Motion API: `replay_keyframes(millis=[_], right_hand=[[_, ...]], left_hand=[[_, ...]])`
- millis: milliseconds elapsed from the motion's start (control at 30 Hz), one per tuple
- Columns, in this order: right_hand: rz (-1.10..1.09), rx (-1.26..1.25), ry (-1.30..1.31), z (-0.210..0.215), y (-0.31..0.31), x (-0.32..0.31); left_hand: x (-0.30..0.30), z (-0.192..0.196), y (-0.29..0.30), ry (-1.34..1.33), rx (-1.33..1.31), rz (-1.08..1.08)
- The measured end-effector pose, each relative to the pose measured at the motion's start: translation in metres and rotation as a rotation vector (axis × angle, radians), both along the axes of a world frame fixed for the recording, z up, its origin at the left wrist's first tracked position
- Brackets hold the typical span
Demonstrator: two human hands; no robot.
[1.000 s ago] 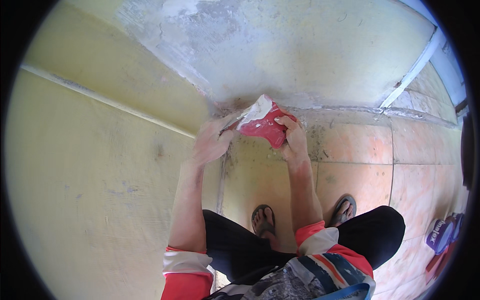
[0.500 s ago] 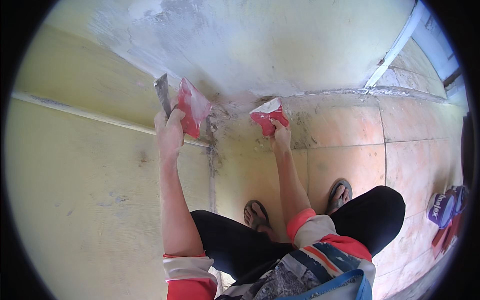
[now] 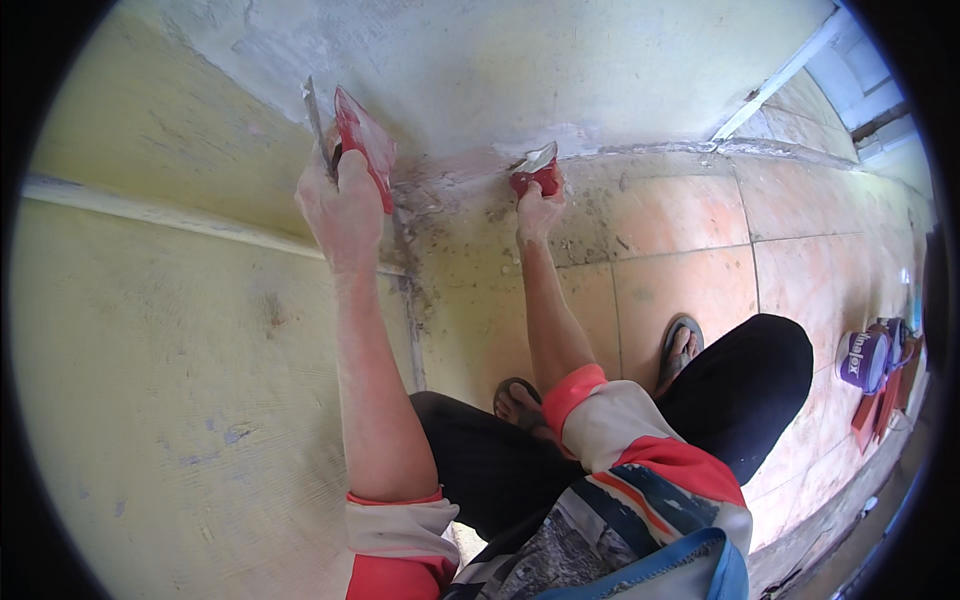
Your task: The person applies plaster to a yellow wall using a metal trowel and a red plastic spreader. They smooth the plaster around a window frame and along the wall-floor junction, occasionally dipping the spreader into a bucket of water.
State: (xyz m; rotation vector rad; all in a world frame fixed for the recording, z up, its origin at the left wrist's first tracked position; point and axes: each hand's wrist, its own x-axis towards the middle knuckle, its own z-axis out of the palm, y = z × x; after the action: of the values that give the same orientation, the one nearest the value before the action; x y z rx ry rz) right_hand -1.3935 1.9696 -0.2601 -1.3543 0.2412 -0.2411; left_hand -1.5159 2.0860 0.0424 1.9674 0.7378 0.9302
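My left hand [image 3: 342, 212] is closed on two tools at once. One is a putty knife [image 3: 315, 120] with a narrow metal blade pointing up; the other is a red plastic spreader [image 3: 365, 148] smeared with white filler. Farther right, my right hand [image 3: 541, 212] grips a smaller red spreader [image 3: 522, 182] with white filler along its far edge. That edge is close to the foot of the wall [image 3: 600, 80], where the wall meets the floor; whether it touches cannot be made out. Whitish patches mark the wall above both hands.
A pale ledge [image 3: 180, 225] runs along the left wall to the corner. Tiled floor [image 3: 690, 280] with dark specks lies under my sandalled feet [image 3: 683, 345]. At the right stand a purple-and-white bucket [image 3: 862, 360] and reddish-brown pieces [image 3: 868, 418]. A doorframe [image 3: 775, 75] rises at far right.
Both hands have moved up in the view. The right spreader has tilted, with its filler-coated edge now nearer the wall's base. The view itself has shifted slightly.
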Motion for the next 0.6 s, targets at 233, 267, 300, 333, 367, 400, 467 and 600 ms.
replay_keyframes(millis=[233,267,300,333,367,400,467,600], right_hand=[[-0.129,-0.175,-0.009,0.049,0.072,-0.016],[-0.126,-0.166,-0.048,0.055,0.080,-0.021],[-0.121,-0.158,-0.090,0.059,0.088,-0.027],[-0.110,-0.154,-0.133,0.060,0.094,-0.033],[-0.099,-0.152,-0.177,0.061,0.099,-0.041],[-0.081,-0.142,-0.222,0.062,0.102,-0.047],[0.110,-0.204,-0.185,0.063,0.103,-0.075],[-0.020,-0.024,-0.174,0.028,0.067,-0.060]], left_hand=[[-0.006,0.002,0.006,-0.057,-0.116,-0.010],[-0.009,0.003,0.006,-0.057,-0.142,-0.025],[-0.010,0.003,0.007,-0.060,-0.168,-0.037],[-0.010,0.000,0.008,-0.052,-0.146,-0.039],[-0.009,-0.005,0.009,-0.044,-0.125,-0.041],[-0.009,-0.008,0.011,-0.038,-0.097,-0.036],[-0.011,-0.015,0.021,-0.066,-0.068,-0.036],[-0.007,-0.012,0.012,-0.077,-0.042,-0.063]])
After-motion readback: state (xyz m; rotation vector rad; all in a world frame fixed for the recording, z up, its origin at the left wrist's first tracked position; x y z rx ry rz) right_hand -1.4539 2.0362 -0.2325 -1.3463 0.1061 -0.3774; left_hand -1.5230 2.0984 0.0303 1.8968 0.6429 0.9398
